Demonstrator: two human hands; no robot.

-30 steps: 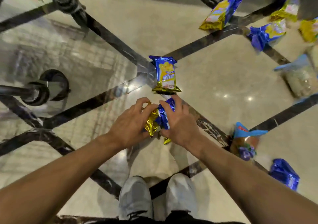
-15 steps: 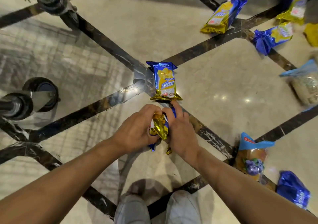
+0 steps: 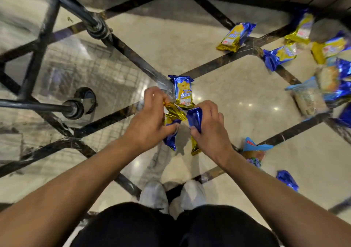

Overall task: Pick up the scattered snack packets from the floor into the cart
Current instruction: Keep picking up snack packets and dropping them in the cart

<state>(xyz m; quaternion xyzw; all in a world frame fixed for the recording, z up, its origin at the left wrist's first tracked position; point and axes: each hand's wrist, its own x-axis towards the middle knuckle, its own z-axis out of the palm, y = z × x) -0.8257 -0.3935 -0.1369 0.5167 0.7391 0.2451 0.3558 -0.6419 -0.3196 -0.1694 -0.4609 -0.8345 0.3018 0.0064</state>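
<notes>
your left hand (image 3: 150, 121) curls around a gold and blue packet (image 3: 171, 114). your right hand (image 3: 209, 125) pinches a blue packet (image 3: 194, 118). more packets (image 3: 235, 37) lie on the floor (image 3: 218, 95). shiny wrappers might slip and drop before the cart (image 3: 62, 0).

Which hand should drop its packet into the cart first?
Probably left. The left hand grips a gold-and-blue packet on the side where the cart frame and wheel stand; the right hand, gripping a blue packet, is farther away.
</notes>
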